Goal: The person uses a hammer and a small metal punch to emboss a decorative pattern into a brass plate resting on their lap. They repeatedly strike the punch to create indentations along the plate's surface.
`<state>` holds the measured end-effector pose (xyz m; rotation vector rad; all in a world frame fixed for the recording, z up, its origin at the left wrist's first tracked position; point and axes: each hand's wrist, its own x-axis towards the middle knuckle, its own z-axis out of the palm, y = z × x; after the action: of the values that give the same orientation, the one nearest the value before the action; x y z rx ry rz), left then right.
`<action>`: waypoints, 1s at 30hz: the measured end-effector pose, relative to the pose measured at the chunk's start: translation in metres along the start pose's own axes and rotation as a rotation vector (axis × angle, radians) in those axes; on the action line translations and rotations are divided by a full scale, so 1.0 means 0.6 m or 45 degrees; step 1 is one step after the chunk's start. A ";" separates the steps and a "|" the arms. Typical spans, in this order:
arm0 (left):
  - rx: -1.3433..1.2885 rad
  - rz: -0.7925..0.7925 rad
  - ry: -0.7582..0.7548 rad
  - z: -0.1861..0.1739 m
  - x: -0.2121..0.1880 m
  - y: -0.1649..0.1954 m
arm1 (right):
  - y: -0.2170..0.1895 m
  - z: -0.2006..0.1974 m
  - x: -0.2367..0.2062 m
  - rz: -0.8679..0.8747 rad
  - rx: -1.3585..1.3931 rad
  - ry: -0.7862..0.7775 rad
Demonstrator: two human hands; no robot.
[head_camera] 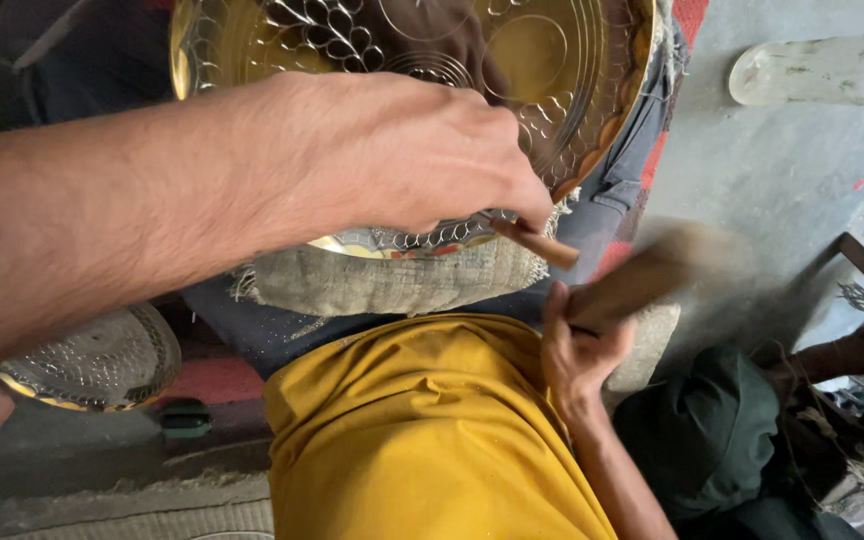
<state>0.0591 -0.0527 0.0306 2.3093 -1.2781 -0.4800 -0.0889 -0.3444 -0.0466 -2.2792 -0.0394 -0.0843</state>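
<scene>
Left hand (392, 150) arches over brass tray (562, 60), pinching punch (537, 243); right hand (577, 345) clasps blurred hammer (642, 280).

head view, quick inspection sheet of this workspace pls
surface: grey burlap cushion under the plate, on the lap
job's things: round embossed brass plate; short wooden-handled punch; wooden mallet, motion-blurred
clutter: second embossed metal piece at lower left; dark green cloth; white cylinder on grey floor
grippers: left hand pinches the punch on the plate's rim; right hand grips the mallet
cables: nothing seen
surroundings: yellow garment
</scene>
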 end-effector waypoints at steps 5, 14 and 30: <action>0.093 -0.032 -0.073 0.000 -0.025 -0.002 | -0.012 -0.009 0.009 -0.046 -0.176 -0.099; -0.148 -0.188 0.476 0.059 -0.055 0.002 | -0.015 -0.089 0.121 -0.026 0.030 -0.225; -0.478 -0.669 1.357 0.178 -0.101 0.094 | -0.275 -0.097 0.350 -0.931 -0.841 -0.870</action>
<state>-0.0646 -0.0505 -0.0233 2.0175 -0.0632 0.3338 0.1085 -0.2811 0.1316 -2.7019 -1.3713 0.3538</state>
